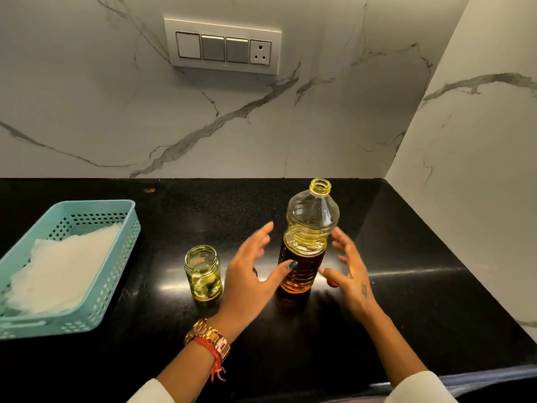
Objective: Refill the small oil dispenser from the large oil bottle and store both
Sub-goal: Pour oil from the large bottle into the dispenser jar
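Note:
The large plastic oil bottle (308, 242) stands upright and uncapped on the black counter (406, 286), about half full of yellow oil. To its left sits the small glass jar dispenser (203, 273), open-topped, with a little oil at the bottom. My left hand (251, 274) hovers just left of the bottle with fingers spread, the thumb close to the bottle's side. My right hand (348, 271) is spread just right of the bottle. Neither hand grips it. A small red thing, perhaps the cap, shows under my right thumb (332, 284).
A teal perforated basket (128, 228) holding white paper sheets sits at the left. Marble walls close the counter at the back and right. A switch panel (222, 46) hangs on the back wall.

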Demonstrator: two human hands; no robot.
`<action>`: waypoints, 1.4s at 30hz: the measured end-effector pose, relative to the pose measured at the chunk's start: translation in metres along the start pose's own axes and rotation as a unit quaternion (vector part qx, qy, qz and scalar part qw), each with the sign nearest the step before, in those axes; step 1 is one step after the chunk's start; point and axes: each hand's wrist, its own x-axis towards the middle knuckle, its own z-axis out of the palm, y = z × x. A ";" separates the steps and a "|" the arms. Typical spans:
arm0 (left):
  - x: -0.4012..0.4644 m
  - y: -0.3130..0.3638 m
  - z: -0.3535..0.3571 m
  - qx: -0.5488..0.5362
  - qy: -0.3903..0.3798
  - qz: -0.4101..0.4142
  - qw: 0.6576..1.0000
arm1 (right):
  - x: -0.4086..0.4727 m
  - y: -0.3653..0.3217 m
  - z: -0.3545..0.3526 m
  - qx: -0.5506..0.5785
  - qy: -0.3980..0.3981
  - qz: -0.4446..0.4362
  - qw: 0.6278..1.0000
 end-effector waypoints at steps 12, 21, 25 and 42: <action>-0.024 -0.054 -0.068 0.111 0.173 -0.116 0.972 | 0.016 -0.049 0.051 0.055 0.105 -0.027 0.993; -0.031 -0.093 -0.053 0.032 0.106 -0.218 0.970 | 0.025 -0.045 0.055 0.033 0.161 0.006 0.986; -0.033 -0.104 -0.048 0.017 0.112 -0.234 0.965 | 0.028 -0.046 0.053 0.028 0.172 0.000 0.985; 0.002 -0.046 -0.086 0.052 0.132 -0.137 0.980 | 0.054 -0.127 0.039 -0.235 0.061 -0.268 0.932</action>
